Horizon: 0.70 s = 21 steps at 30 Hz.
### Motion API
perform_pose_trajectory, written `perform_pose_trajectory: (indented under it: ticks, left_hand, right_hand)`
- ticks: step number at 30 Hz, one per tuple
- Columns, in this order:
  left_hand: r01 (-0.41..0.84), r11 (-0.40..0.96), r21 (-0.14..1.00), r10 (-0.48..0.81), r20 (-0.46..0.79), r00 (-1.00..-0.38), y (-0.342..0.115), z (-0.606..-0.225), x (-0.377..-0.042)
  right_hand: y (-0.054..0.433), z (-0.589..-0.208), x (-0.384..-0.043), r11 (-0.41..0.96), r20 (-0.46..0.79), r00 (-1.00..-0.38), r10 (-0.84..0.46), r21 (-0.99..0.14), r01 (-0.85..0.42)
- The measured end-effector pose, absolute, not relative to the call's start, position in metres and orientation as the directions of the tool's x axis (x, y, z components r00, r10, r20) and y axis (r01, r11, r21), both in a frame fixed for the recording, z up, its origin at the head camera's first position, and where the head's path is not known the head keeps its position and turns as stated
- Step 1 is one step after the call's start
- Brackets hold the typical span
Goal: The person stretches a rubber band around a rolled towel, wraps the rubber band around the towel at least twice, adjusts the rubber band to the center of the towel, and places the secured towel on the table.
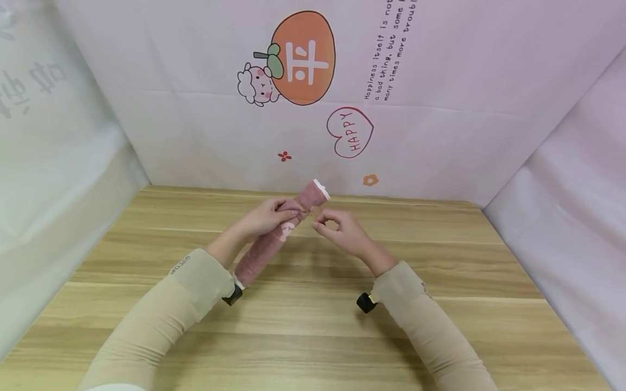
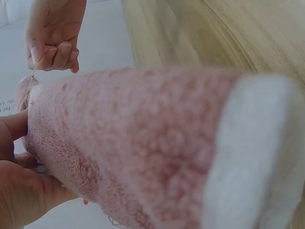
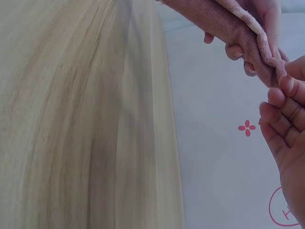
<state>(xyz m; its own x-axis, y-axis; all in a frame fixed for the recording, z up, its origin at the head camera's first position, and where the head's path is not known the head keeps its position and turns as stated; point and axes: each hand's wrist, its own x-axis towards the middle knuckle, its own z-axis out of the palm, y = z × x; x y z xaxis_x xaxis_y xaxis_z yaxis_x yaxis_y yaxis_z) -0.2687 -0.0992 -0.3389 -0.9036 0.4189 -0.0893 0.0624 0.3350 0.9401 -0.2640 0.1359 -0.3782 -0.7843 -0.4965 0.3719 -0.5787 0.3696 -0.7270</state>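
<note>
A rolled pink towel (image 1: 261,254) with white ends slants above the table in the head view. My left hand (image 1: 266,217) grips it around its upper part, thumb laid across the top. The towel is narrowed just beyond that thumb. With thumb and forefinger, my right hand (image 1: 344,233) pinches a thin orange rubber band (image 2: 33,76), which stretches from the fingertips to the towel's narrowed part in the left wrist view. In the right wrist view, the right fingertips sit right at the towel's pinched-in end; the band is hardly visible there.
A wood-grain table (image 1: 313,336) lies under both arms. Behind it rises a white printed cloth (image 1: 220,146), with more white cloth along the left and right sides. Black wrist cameras hang below the left cuff (image 1: 232,295) and right cuff (image 1: 365,302).
</note>
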Motion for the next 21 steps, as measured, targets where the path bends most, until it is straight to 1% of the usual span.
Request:
perform_pose_trajectory:
  ticks: [6,11,16,21]
  left_hand:
    - [-0.008,0.308,0.951,0.386,-0.132,-0.913,-0.103,-0.341,-0.27]
    - [-0.029,0.317,0.948,0.372,-0.152,-0.916,-0.105,-0.338,-0.269]
    - [-0.032,0.293,0.956,0.362,-0.142,-0.921,-0.103,-0.338,-0.27]
    - [-0.043,0.25,0.967,0.344,-0.131,-0.93,-0.101,-0.34,-0.271]
  right_hand:
    - [0.144,-0.379,-0.263,0.37,0.357,-0.787,-0.502,-0.734,-0.569]
    - [0.151,-0.383,-0.264,0.371,0.339,-0.797,-0.5,-0.747,-0.551]
    - [0.156,-0.384,-0.263,0.375,0.326,-0.813,-0.483,-0.761,-0.529]
    - [0.162,-0.384,-0.261,0.367,0.334,-0.812,-0.48,-0.764,-0.531]
